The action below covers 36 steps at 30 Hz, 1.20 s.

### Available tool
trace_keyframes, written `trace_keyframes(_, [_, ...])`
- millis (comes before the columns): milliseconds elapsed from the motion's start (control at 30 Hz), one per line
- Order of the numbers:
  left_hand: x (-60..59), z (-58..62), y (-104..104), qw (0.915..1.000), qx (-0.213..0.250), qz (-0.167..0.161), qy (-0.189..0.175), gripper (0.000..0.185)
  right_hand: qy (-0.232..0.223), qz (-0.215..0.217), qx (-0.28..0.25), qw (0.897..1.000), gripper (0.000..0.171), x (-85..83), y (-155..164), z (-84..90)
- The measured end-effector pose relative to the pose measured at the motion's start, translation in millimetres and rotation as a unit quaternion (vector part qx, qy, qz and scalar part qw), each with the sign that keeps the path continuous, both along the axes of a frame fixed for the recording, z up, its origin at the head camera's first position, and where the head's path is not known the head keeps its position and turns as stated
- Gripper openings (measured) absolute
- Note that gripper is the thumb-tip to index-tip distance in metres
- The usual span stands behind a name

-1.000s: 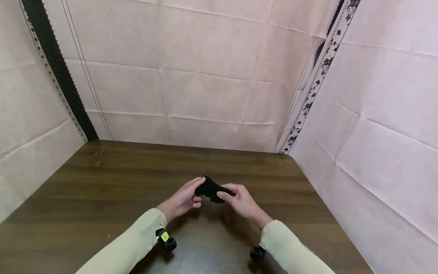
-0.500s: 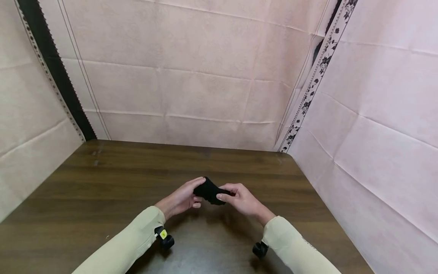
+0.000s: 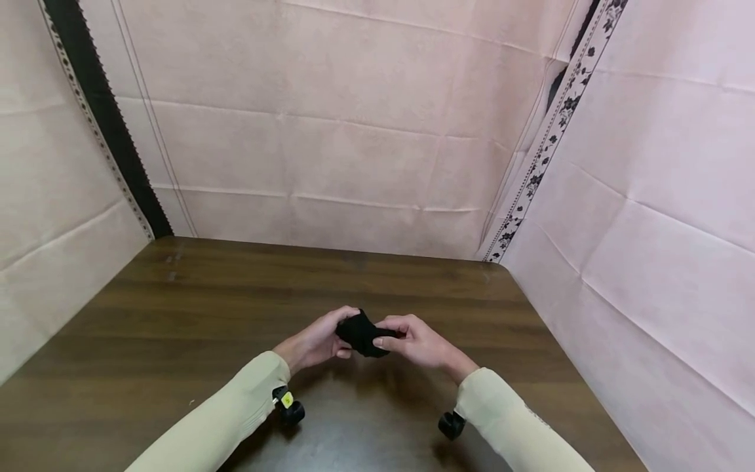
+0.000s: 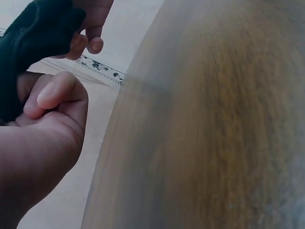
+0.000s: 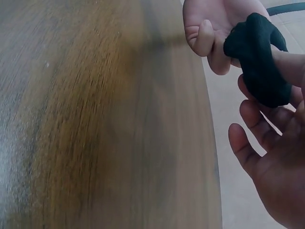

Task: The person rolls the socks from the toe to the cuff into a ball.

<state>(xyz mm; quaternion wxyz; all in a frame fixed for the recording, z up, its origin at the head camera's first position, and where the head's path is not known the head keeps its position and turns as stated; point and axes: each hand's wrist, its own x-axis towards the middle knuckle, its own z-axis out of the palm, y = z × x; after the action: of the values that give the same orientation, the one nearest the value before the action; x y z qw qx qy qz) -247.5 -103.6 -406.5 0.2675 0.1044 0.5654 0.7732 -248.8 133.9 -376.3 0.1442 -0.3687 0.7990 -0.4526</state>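
Observation:
A small black sock (image 3: 360, 332), bunched up, is held between both hands above the middle of the table. My left hand (image 3: 315, 339) grips its left end; in the left wrist view some fingers (image 4: 59, 93) are curled below the dark cloth (image 4: 40, 36). From the right, my right hand (image 3: 421, 341) pinches the other end between thumb and forefinger. The right wrist view has the cloth (image 5: 259, 62) bent over the right thumb, with the other right-hand fingers (image 5: 245, 145) spread loosely below. Part of the sock inside the left hand is hidden.
The brown wood table (image 3: 206, 295) lies below the hands. Pale creased cloth sheets (image 3: 354, 164) stand around its back and sides. A small black device sits under each cuff, the left one (image 3: 289, 408) with a yellow tag, the right one (image 3: 451, 425) without a visible tag.
The sock has gone from a longer, stretched shape to a more bunched one. My left fingers wrap further round it, and the right forearm has shifted slightly right.

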Motion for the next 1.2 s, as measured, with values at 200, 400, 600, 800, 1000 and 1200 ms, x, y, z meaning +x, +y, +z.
trace_keyframes(200, [-0.9, -0.7, 0, 0.9998, 0.017, -0.005, 0.003, 0.023, 0.0, 0.019, -0.006, 1.0, 0.025, 1.3, -3, 1.1])
trace_keyframes(400, [-1.0, -0.2, -5, 0.9985, 0.042, -0.035, 0.005, 0.027, 0.005, 0.026, -0.015, 1.0, 0.024, -1.3, -7, -0.5])
trace_keyframes(600, [-2.9, -1.5, -3, 0.9974, 0.055, -0.047, -0.002, 0.027, 0.047, -0.011, -0.013, 0.999, 0.023, -1.9, -8, -1.6])
trace_keyframes(800, [-2.0, -5.5, 3, 0.9979, 0.034, -0.034, -0.043, 0.021, 0.09, -0.044, -0.012, 0.995, 0.023, 1.2, -8, -4.1])
trace_keyframes(1000, [0.2, -1.9, -1, 0.9997, 0.005, -0.005, -0.022, 0.02, 0.101, -0.074, -0.014, 0.992, 0.025, 2.9, -7, -4.8])
trace_keyframes(1200, [2.5, 6.0, -4, 0.9952, -0.068, 0.06, 0.037, 0.022, 0.098, -0.116, -0.019, 0.988, 0.026, 4.6, -4, -2.8])
